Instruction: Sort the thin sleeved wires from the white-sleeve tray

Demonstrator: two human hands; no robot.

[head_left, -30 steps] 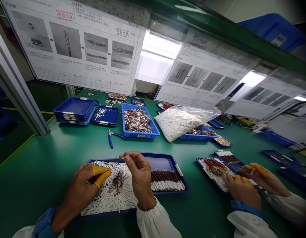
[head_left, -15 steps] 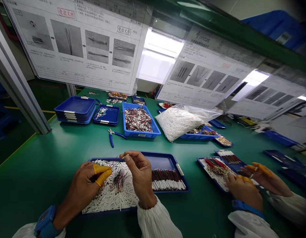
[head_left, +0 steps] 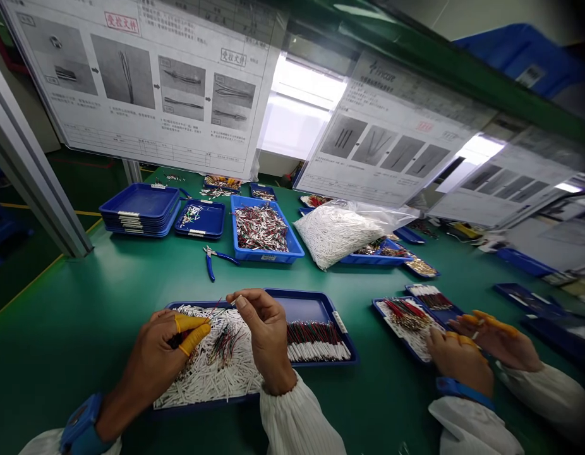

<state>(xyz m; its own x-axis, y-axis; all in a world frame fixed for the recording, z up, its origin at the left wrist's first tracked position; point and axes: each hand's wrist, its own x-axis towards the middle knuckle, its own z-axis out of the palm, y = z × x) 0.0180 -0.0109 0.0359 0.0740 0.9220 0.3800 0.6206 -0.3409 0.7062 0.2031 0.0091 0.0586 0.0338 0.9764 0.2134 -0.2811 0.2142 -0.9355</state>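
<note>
Yellow finger covers sit on the thumb and a finger of my left hand (head_left: 162, 347), which pinches thin wires (head_left: 215, 309) over a tray. My right hand (head_left: 266, 335) holds a small white tube (head_left: 235, 301) between thumb and forefinger, close to the wire ends. Whether the wires enter the tube is too small to tell. Below both hands, loose white tubes (head_left: 211, 385) fill the left part of the blue tray (head_left: 297, 304), with a pile of red and green wires (head_left: 223, 344) on top. Finished-looking rows of wires with white tubes (head_left: 318, 344) lie at the tray's right.
Blue-handled cutters (head_left: 211, 265) lie beyond the tray. Behind are stacked blue trays (head_left: 141, 205), a bin of wires (head_left: 268, 256) and a bag of white tubes (head_left: 340, 234). At right, a co-worker's hands (head_left: 463, 360) work above another tray (head_left: 401, 335). Instruction sheets (head_left: 150, 126) hang above.
The whole view has shifted slightly, so things sit a little further left. Both my hands keep nearly the same pinch, the wires and tube still close together.
</note>
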